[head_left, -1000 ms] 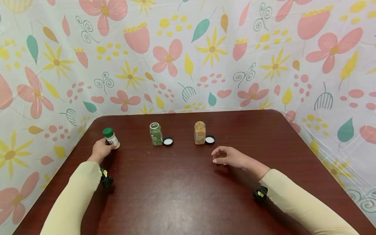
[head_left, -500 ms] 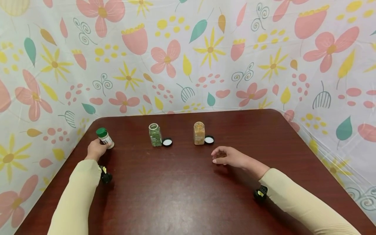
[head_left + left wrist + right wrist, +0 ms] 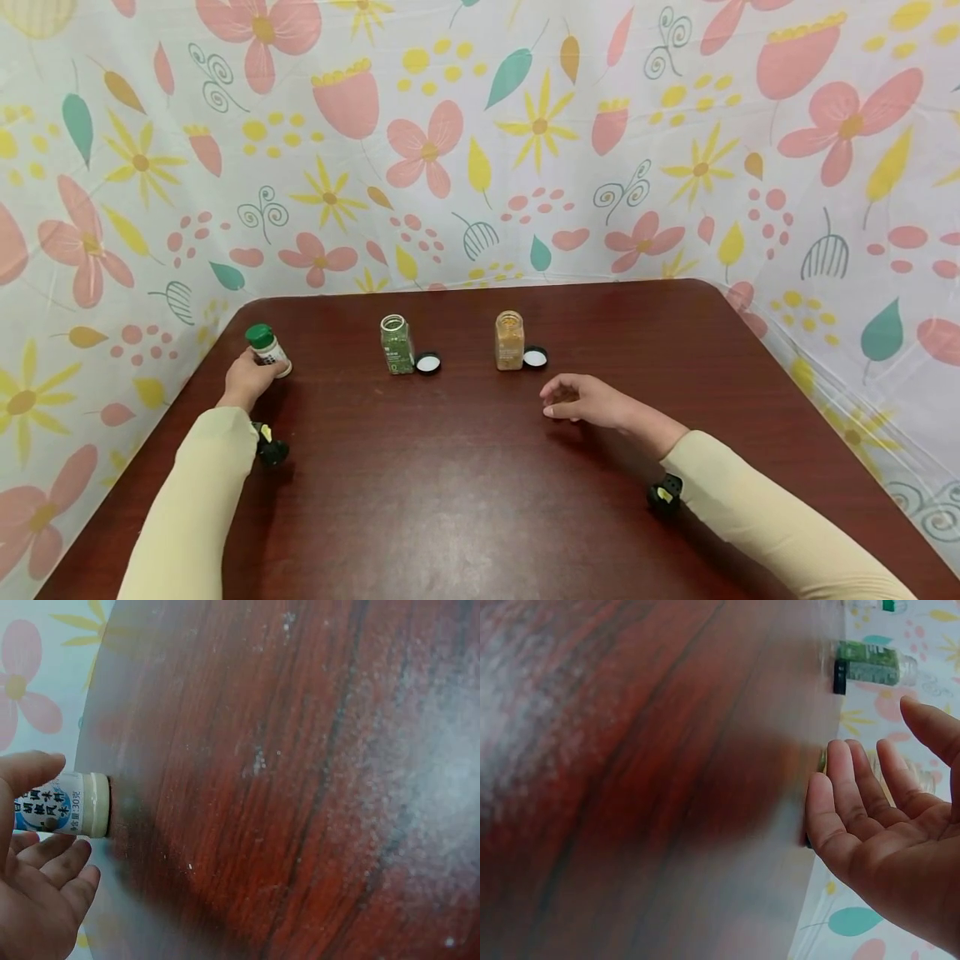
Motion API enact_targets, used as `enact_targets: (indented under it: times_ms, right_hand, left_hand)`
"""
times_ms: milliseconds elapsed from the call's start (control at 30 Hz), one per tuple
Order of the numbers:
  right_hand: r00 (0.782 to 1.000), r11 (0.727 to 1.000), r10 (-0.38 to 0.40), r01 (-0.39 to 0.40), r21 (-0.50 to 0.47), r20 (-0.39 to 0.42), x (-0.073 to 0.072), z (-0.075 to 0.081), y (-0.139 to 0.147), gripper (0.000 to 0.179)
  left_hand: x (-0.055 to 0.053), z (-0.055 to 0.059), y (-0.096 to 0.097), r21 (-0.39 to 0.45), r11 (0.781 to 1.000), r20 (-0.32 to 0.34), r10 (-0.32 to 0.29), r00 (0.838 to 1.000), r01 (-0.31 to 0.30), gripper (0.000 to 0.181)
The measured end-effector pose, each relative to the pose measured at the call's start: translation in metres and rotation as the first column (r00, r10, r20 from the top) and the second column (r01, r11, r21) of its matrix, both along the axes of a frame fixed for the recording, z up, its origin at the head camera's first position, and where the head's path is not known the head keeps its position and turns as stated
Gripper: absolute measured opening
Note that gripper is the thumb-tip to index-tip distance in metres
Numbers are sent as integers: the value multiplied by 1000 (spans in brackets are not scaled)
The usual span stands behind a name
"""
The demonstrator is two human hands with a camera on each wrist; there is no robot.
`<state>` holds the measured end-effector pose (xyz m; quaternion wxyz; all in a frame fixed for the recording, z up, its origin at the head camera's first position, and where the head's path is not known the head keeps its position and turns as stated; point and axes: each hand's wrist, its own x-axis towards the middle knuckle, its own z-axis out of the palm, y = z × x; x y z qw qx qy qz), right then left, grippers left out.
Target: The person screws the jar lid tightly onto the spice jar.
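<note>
Thumb and fingers of our left hand (image 3: 250, 381) curl loosely round a small white cylindrical bottle with a green cap (image 3: 269, 348), at our ten o'clock; it should be light, stiff and smooth, best gripped mid-body. Our right hand (image 3: 592, 402), at one o'clock, hangs relaxed, fingers half-unfolded, holding nothing.

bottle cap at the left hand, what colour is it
Green; the cap shows best in the head view.
</note>
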<state>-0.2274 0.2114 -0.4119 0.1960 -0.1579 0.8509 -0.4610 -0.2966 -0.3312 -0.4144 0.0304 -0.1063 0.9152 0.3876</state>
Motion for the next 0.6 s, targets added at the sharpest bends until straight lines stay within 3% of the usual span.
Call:
enact_targets:
  times_ms: [200, 367, 467, 600]
  right_hand:
    - [1000, 1000, -21, 21, 17, -7, 0, 3, 2, 33]
    - [1000, 1000, -27, 27, 16, -16, 0, 3, 4, 33]
    - [999, 1000, -26, 26, 15, -22, 0, 3, 6, 33]
    - [999, 999, -45, 45, 18, -20, 0, 4, 6, 32]
  left_hand:
    - [8, 2, 3, 61, 998, 15, 2, 1000, -3, 71]
    - [22, 10, 7, -56, 998, 46, 35, 998, -32, 75]
    - [29, 14, 6, -142, 990, 46, 26, 999, -19, 74]
    - [38, 20, 9, -183, 983, 44, -12, 999, 20, 69]
